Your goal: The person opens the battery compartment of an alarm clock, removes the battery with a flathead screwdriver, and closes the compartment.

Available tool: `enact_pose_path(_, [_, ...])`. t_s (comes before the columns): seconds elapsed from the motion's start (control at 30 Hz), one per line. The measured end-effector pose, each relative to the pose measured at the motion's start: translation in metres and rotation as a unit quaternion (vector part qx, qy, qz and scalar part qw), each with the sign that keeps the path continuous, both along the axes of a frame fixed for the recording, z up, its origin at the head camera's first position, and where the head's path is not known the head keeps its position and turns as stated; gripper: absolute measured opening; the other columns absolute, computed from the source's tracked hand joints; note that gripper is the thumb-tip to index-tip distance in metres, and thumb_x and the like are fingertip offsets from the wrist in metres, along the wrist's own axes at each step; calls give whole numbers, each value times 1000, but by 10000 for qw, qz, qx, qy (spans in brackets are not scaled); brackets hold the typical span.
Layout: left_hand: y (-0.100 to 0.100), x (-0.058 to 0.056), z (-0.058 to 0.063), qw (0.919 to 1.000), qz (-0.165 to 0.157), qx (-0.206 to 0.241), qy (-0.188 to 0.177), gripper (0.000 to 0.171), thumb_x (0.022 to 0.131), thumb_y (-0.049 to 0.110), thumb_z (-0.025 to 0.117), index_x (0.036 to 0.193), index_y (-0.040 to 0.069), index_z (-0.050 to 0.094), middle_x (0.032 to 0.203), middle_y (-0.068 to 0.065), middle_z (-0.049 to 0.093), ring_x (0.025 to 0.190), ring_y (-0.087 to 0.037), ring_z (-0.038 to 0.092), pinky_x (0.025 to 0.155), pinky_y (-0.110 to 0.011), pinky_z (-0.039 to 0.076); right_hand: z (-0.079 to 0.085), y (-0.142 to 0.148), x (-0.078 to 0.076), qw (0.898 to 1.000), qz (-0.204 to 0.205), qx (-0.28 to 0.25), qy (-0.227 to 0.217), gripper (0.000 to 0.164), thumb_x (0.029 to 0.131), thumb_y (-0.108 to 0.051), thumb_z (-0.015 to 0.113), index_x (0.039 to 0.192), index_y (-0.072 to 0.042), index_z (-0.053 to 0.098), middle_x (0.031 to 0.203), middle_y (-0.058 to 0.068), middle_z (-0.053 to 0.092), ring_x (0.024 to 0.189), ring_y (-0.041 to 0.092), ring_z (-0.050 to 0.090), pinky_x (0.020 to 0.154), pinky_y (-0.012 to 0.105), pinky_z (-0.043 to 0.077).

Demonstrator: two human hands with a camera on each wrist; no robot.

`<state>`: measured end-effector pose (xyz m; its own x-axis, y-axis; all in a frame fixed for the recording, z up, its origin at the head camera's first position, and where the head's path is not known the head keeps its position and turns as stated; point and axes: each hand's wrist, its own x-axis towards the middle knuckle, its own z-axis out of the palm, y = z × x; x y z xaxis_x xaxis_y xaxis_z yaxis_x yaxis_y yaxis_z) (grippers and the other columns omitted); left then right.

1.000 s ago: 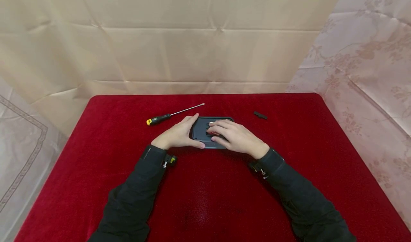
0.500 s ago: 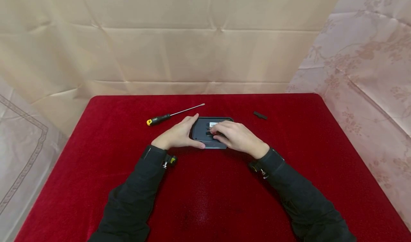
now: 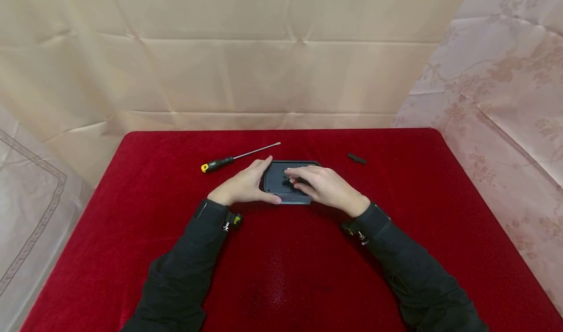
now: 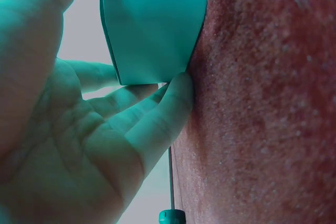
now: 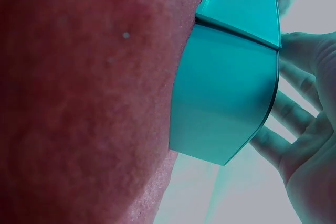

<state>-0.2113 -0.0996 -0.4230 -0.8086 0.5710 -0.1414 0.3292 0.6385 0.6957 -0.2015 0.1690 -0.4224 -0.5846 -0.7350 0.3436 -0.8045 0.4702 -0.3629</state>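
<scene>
A dark rectangular device [image 3: 274, 176] lies on the red cloth with a recessed face up. My left hand [image 3: 244, 183] grips its left end, thumb along the near edge and fingers at the far side; the left wrist view shows the casing [image 4: 155, 30] between them. Over the right half, my right hand [image 3: 327, 188] bends its fingers down to the recess. A small reddish piece [image 3: 293, 181] shows between the index finger and thumb, mostly hidden. In the right wrist view the casing [image 5: 226, 93] stands beside the right fingers [image 5: 291, 111], which hide the recess there.
A screwdriver [image 3: 217, 164] with a black and yellow handle lies to the far left of the device. Toward the back right is a small flat dark strip [image 3: 357, 158]. The red cloth [image 3: 281, 263] covers the table, with pale curtains [image 3: 264, 77] behind.
The right fingers have shifted slightly over the recess; they drew back a little, uncovering a white label, then covered most of it again. The left hand and device have stayed in place.
</scene>
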Motion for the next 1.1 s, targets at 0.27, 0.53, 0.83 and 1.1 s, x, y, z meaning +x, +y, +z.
enact_pose_path(0.27, [0, 0, 1, 10000, -28, -18, 34, 119, 77, 50, 85, 162, 4, 16, 157, -14, 31, 130, -26, 42, 108, -45, 41, 4, 2, 1, 9981, -4, -472, -395, 59, 94, -6, 73, 148, -9, 50, 122, 7, 69, 109, 14, 67, 95, 35, 53])
enact_pose_path(0.53, [1, 1, 1, 10000, 49, -56, 11, 120, 75, 51, 86, 162, 6, 17, 156, -13, 32, 130, -26, 41, 108, -46, 41, 11, 8, -2, 9946, -194, -996, -205, 60, 90, 1, 74, 145, -5, 53, 124, 10, 67, 104, 19, 70, 92, 38, 55])
enact_pose_path(0.83, [1, 1, 1, 9999, 111, -24, -75, 118, 75, 49, 86, 163, 8, 17, 155, -11, 32, 129, -25, 40, 107, -45, 42, 20, 25, -11, 9908, -831, -1056, -178, 60, 86, 3, 78, 141, -2, 55, 123, 13, 68, 102, 22, 71, 92, 40, 55])
enact_pose_path(1.1, [0, 1, -1, 10000, 89, 14, -29, 118, 76, 48, 86, 163, 8, 17, 156, -11, 31, 130, -24, 39, 108, -44, 41, 24, 50, -21, 9839, -1280, -1232, 172, 49, 89, -1, 76, 135, -3, 61, 118, 11, 68, 96, 21, 70, 89, 43, 56])
